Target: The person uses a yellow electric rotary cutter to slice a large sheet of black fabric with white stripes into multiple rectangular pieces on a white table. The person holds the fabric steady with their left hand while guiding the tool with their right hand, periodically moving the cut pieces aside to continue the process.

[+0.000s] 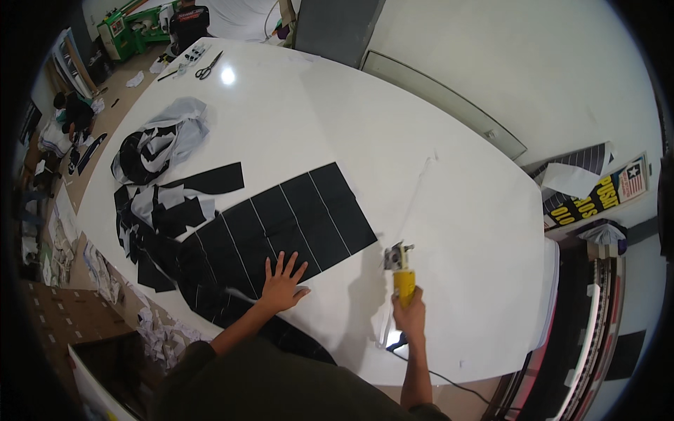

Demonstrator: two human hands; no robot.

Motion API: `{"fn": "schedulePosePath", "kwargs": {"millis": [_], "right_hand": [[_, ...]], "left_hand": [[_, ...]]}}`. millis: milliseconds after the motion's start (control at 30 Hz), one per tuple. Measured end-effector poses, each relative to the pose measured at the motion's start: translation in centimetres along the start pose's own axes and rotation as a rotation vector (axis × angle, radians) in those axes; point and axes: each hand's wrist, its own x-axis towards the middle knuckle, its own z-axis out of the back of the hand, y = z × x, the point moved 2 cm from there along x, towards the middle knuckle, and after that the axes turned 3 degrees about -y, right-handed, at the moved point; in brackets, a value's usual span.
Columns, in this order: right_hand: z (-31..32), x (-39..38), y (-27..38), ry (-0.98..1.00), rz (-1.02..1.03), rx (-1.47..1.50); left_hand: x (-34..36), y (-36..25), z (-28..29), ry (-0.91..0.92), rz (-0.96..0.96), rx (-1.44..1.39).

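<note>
Dark fabric [295,210] with thin pale lines across it lies on the white table [316,105], its left part bunched and trailing over the near edge. My left hand [282,286] rests flat with spread fingers on the fabric's near edge. In my right hand [410,312] is a yellow-handled electric fabric cutter [404,283], gripped by its body. The cutter's metal head points away from me, just right of the fabric's right end and apart from it. A dark cord [449,382] runs from near my right hand over the table's near edge.
Black and grey fabric scraps [161,140] are heaped at the table's left. Scissors [208,65] lie at the far left corner. One person [188,24] is beyond the far end, another [74,112] low at the left. A cardboard box [70,316] stands near left; rolled material [579,168] leans at the right wall.
</note>
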Motion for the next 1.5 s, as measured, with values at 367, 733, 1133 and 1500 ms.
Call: {"fn": "schedulePosePath", "kwargs": {"millis": [367, 733, 1133, 1500], "right_hand": [[-1.3, -24.4, -4.2, 0.112, -0.063, -0.065], [-5.3, -28.8, -6.2, 0.128, -0.119, -0.073], [-6.0, -24.8, -2.9, 0.046, -0.040, -0.001], [-5.8, -22.4, -1.2, 0.088, -0.048, -0.041]], "left_hand": [[-11.6, -0.1, 1.5, 0.094, -0.076, -0.099], [-11.3, -3.9, -0.9, 0.330, -0.158, -0.109], [-11.4, -3.3, -1.0, 0.341, -0.176, -0.117], [-11.2, -3.1, -1.1, 0.371, -0.176, -0.109]]}}
